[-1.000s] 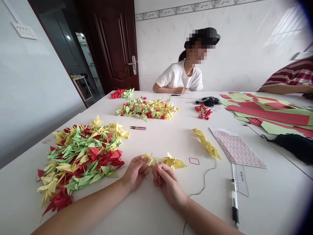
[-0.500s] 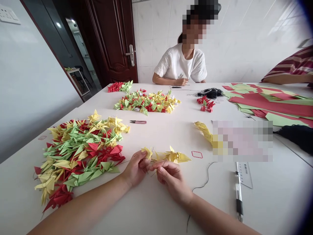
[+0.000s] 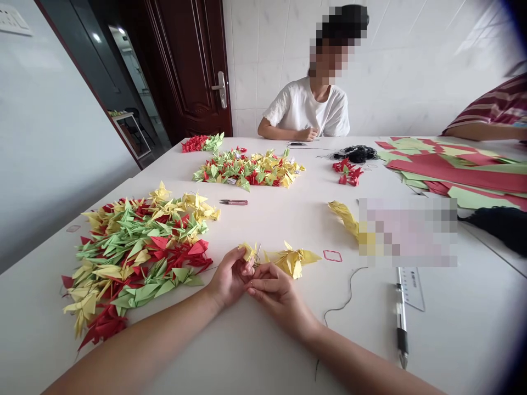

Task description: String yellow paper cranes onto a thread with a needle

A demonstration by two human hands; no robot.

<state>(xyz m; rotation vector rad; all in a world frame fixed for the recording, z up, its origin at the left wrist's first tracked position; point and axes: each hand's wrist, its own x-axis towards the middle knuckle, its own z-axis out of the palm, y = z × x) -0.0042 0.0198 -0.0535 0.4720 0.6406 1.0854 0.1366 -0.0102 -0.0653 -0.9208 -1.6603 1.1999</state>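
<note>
One left hand point(image 3: 229, 278) pinches one yellow paper point(image 3: 248, 252); one right hand point(image 3: 276, 291) closed, contents unclear.

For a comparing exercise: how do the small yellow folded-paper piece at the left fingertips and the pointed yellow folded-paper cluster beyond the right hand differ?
The small yellow folded-paper piece is held in the left hand; the pointed yellow folded-paper cluster lies on the white table.

The piece shows only a small patch above the fingers; the cluster spreads wider, with tips sticking out.

Both are yellow folded paper.
</note>
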